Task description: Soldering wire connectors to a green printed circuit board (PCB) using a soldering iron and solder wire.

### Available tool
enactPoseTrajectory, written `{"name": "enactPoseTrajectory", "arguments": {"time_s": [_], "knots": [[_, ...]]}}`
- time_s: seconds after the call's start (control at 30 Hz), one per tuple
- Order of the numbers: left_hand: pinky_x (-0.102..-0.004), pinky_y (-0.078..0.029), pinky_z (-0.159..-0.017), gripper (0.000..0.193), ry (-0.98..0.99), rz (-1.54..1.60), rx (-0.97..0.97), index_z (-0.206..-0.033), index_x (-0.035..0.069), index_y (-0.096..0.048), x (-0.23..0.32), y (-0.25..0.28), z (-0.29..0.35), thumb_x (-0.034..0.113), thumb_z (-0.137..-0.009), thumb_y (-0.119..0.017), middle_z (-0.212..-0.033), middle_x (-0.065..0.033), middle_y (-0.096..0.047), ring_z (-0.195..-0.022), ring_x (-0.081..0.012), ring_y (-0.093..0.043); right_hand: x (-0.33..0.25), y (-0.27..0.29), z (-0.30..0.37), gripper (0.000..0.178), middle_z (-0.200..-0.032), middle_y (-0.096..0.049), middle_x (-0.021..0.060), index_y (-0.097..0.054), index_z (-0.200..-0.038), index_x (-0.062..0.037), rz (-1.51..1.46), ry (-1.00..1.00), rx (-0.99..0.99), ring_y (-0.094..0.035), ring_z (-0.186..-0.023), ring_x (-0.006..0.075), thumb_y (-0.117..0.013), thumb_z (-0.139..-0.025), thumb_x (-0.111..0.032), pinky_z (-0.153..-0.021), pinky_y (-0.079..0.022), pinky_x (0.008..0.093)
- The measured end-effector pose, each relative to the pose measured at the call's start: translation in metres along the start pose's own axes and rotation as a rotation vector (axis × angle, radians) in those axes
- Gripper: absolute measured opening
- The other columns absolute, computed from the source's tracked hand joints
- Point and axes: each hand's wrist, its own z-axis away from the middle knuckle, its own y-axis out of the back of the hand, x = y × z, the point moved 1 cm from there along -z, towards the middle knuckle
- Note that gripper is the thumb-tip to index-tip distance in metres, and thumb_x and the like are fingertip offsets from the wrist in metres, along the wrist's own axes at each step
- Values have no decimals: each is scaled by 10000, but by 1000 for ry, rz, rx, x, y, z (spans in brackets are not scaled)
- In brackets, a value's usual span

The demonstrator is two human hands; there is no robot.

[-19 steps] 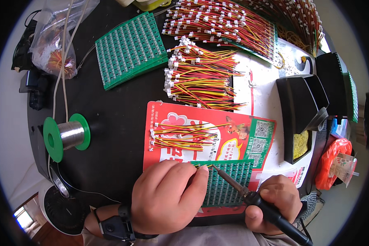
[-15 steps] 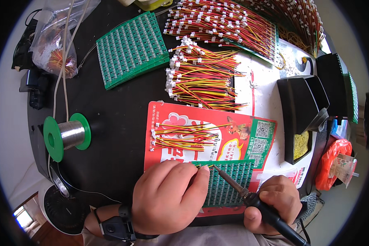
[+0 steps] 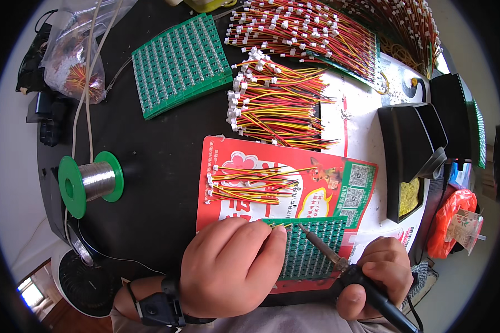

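My right hand [image 3: 382, 275] is wrapped round a soldering iron [image 3: 372, 291], its metal tip pointing up and left over a green circuit board [image 3: 316, 244]. The tip lies just right of my left hand's fingertips, close to the board's far edge. My left hand [image 3: 228, 269] is closed in a pinch at that edge, on a thin wire [image 3: 283, 225] with yellow showing. Most of this wire is hidden beneath the hand. Beyond the board, several red and yellow wires with white connectors [image 3: 255, 183] lie on a red printed sheet [image 3: 219, 211].
A solder spool [image 3: 99, 181] stands at left. Stacked green boards [image 3: 178, 66] and a pile of connector wires [image 3: 278, 100] lie farther back. On the right is a black iron stand [image 3: 411, 133] with a yellow sponge [image 3: 409, 197], near a red bag [image 3: 453, 222].
The iron's tip has shifted slightly right, away from my left fingertips and the wire end. My right hand moved a little right with it; my left hand stays nearly still.
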Motion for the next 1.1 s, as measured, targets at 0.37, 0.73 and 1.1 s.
{"name": "enactPoseTrajectory", "arguments": {"time_s": [0.37, 0.73, 1.1], "knots": [[-331, -471, -552, 266, 19, 49, -31, -878, -9, -740, -1, 1, 2, -57, -617, -724, -767, -66, -610, -635, -235, -583, -1, -1, -1, 400, -642, -485, 69, -503, -914, -10, -26, -50, -48, -470, -532, 169, -722, -845, -339, -485, -383, 303], [-334, -486, -555, 296, 18, 47, -40, -897, -27, -739, -2, 1, 3, -68, -605, -714, -783, -76, -614, -636, -236, -587, 0, -4, -1, 398, -609, -486, 63, -510, -930, -3, -31, -80, -7, -467, -513, 160, -728, -861, -328, -494, -381, 302], [-332, -489, -558, 299, 10, 15, -50, -897, -27, -739, 0, 1, 4, -61, -601, -710, -782, -76, -606, -640, -237, -587, 1, -4, -1, 394, -593, -487, 58, -508, -925, -1, -38, -77, -2, -459, -495, 156, -735, -853, -315, -482, -373, 296]]}}
